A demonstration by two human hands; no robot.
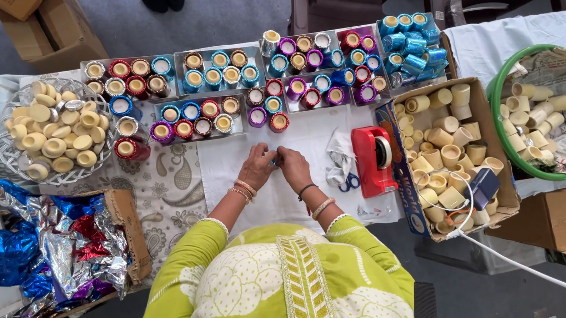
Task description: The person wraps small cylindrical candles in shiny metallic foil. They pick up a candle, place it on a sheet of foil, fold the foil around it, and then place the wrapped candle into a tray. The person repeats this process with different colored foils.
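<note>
Small blue piece (273, 162), too tiny to ID, sits pinched between both hands at mid tabletop (301, 129), on white cloth. Left hand (257, 166) & right hand (294, 165) touch at fingertips, each grip narrow on the piece. Just right: blue scissors (348, 182), red tape dispenser (375, 162). Far side: trays of foil-wrapped cups (216, 74). Far left: wire basket of plain cups (56, 131).

Seen from above, the left hand (257, 167) and right hand (293, 166) meet over a white sheet (307, 137) on the counter (171, 188), fingers pinching a small blue piece (274, 161). Foil-wrapped cups (233, 99) fill trays behind; a red tape dispenser (375, 159) stands to the right.
</note>
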